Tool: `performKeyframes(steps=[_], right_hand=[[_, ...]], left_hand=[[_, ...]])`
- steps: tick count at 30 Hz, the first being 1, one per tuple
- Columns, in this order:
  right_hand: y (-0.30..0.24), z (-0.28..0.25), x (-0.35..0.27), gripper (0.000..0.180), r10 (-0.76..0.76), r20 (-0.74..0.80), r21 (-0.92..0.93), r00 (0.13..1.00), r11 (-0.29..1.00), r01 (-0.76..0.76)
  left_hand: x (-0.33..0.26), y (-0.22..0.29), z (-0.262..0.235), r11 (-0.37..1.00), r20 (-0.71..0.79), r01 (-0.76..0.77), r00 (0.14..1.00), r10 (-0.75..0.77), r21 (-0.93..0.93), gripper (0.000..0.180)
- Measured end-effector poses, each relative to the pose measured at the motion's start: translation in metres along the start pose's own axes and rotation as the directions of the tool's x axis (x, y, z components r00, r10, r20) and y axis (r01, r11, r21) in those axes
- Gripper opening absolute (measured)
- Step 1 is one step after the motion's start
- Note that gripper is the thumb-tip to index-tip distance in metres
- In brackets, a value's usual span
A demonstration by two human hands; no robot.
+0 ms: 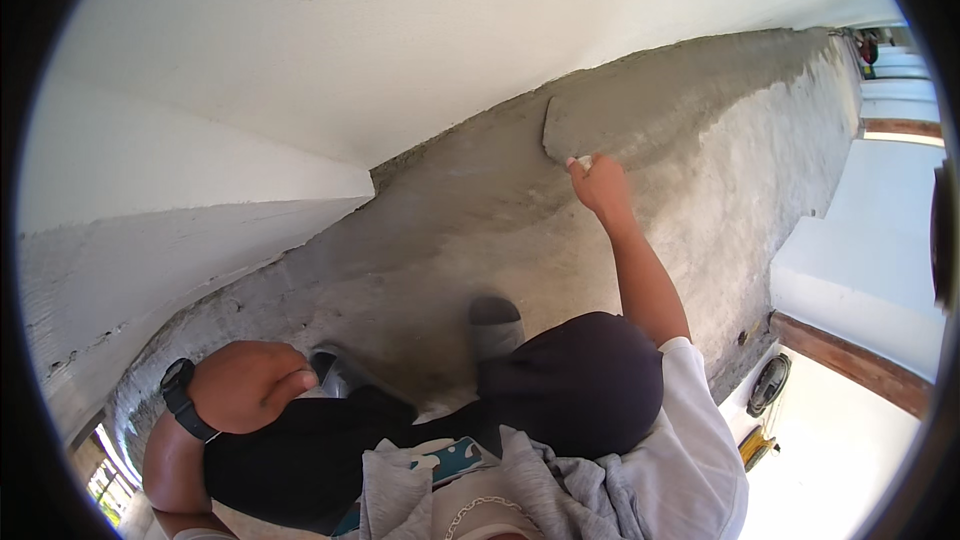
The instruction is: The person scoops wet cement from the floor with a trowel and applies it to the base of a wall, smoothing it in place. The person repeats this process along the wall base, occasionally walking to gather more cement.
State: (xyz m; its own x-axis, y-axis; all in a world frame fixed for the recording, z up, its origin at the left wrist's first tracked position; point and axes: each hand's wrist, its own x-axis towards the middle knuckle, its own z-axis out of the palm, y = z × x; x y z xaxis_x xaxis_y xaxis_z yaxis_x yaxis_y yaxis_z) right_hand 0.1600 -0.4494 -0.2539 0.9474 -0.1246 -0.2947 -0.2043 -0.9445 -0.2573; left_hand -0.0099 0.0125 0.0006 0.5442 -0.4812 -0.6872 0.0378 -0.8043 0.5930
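My right hand [602,185] is out ahead, over wet grey cement along the base of the white wall. Its fingers are closed round the pale handle of a trowel [547,127]. The blade lies low on the cement, and its dark edge stands out on the left side; the rest blends with the grey surface. Bent back close to my body, my left hand [250,385] rests at my left knee, with a black watch on the wrist. Its fingers are curled in and nothing shows in them, though the fingertips are partly hidden.
A white wall [400,30] runs along the far side, with a projecting corner [365,185] at left. Smoothed cement [690,80] borders a paler, rough floor [740,200] at right. My shod feet [495,325] stand on the floor. A black coiled item [769,385] lies at lower right.
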Motion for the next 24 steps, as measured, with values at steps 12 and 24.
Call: performKeyframes(steps=[12, 24], right_hand=[[-0.082, 0.038, -0.073, 0.046, -0.081, 0.121, 0.08, 0.989, 0.994, 0.072], [-0.104, 0.024, -0.096, 0.037, -0.516, 0.268, -0.126, 0.813, 0.818, 0.561]], left_hand=[[-0.016, -0.013, 0.004, 0.999, 0.058, -0.054, 0.997, 0.053, 0.007, 0.03], [-0.021, -0.015, 0.006, 0.999, 0.025, -0.048, 0.999, 0.047, 0.019, 0.03]])
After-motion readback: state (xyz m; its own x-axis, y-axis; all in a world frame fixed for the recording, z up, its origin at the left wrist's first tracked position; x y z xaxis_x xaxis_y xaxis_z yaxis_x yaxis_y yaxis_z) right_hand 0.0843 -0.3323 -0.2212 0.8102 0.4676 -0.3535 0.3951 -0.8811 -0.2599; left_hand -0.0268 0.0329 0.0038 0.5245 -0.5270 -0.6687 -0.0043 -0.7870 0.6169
